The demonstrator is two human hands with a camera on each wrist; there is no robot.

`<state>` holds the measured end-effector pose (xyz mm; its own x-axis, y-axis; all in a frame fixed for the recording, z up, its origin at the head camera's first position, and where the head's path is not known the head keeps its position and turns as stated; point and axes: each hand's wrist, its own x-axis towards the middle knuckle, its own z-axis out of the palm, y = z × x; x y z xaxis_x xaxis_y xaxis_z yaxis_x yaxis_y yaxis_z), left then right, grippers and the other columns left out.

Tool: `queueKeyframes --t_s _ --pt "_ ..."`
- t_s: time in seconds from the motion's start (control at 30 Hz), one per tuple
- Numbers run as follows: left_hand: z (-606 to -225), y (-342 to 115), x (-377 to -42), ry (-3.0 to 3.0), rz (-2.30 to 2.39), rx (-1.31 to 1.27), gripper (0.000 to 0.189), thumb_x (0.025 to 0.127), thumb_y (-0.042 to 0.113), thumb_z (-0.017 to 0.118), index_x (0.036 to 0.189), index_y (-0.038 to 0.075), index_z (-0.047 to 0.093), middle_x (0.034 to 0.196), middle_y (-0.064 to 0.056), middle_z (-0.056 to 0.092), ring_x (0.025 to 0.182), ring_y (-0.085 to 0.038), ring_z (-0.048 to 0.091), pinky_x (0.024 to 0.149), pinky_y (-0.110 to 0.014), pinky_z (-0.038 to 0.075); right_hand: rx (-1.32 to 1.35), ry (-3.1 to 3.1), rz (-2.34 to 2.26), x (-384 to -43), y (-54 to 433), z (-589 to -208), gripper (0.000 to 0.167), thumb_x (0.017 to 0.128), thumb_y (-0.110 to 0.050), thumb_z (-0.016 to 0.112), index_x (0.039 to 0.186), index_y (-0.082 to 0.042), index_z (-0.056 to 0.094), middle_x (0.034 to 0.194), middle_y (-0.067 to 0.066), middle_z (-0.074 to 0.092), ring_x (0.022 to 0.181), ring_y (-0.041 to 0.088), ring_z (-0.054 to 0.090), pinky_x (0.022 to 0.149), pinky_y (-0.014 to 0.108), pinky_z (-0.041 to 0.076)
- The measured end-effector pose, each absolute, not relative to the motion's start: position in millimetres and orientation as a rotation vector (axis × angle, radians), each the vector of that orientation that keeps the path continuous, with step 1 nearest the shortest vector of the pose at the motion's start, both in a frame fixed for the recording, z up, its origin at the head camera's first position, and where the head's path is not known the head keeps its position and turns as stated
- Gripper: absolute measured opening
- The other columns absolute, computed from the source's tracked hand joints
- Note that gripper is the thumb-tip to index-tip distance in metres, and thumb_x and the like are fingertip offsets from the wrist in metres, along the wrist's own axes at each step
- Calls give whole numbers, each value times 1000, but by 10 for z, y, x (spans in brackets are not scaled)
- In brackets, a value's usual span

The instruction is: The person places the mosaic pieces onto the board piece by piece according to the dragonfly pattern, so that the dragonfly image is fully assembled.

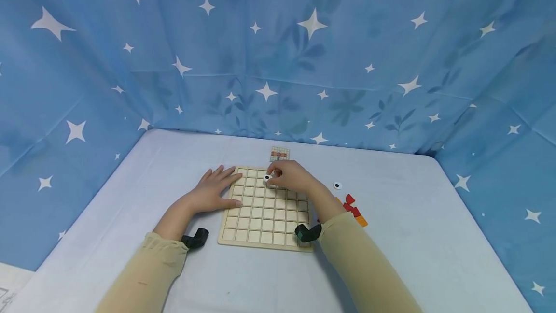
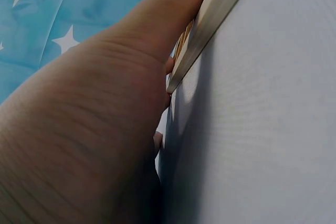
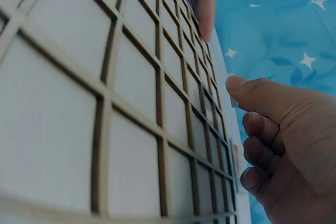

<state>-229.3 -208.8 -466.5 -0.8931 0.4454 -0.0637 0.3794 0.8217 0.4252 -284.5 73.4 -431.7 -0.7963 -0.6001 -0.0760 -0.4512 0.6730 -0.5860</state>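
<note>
A square wooden grid board (image 1: pixel 263 247) lies flat on the white table. Over its far rows, my right hand (image 1: pixel 290 176) pinches a small white disc with a black dot (image 1: pixel 267 177) between thumb and fingers. In the right wrist view, the right hand (image 3: pixel 294 135) has its other fingers curled in, and the disc's edge (image 3: pixel 234 101) barely shows at the thumb tip. My left hand (image 1: pixel 213 191) spreads across the board's left edge, thumb and fingertips touching the frame. The left wrist view shows its thumb (image 2: pixel 157 19) on the board's rim (image 2: pixel 210 22).
A small patterned card (image 1: pixel 279 153) lies just beyond the board. Right of the board are another black-dotted white disc (image 1: pixel 337 185), several red pieces (image 1: pixel 350 199) and orange pieces (image 1: pixel 361 220), partly hidden by the right forearm. A blue star-printed curtain (image 1: pixel 278 62) borders the table.
</note>
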Motion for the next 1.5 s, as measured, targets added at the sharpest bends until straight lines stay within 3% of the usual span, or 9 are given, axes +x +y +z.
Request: queueKeyframes --t_s 0.37,1.03,1.3,1.5 --pt "-4645 -2059 -2312 2841 608 666 92 83 70 63 156 25 32 166 -8 19 153 -41 7 122 -62 2 -824 2654 -768 -2808 567 -4382 24 93 -29 71 114 -18 66 85 -3 60 73 14 53 69 31 47" --pt "-4609 -2048 -2299 2842 609 663 90 84 66 65 156 23 33 166 -9 20 153 -41 8 122 -62 2 -780 2648 -821 -2778 564 -4440 19 96 -26 67 114 -20 65 86 -3 61 72 14 52 70 33 47" --pt "-4611 -2059 -2302 2842 607 652 90 83 67 65 156 23 33 166 -9 20 153 -41 8 122 -62 2 -811 2649 -794 -2745 595 -4343 26 98 -25 63 123 -17 64 94 -4 64 80 13 58 76 34 50" --pt "-4653 -2076 -2298 2843 622 647 92 82 69 64 156 24 33 166 -8 20 153 -41 7 122 -62 1 -801 2676 -819 -2730 910 -4121 28 101 -27 59 124 -15 66 106 -1 65 90 15 58 82 37 50"
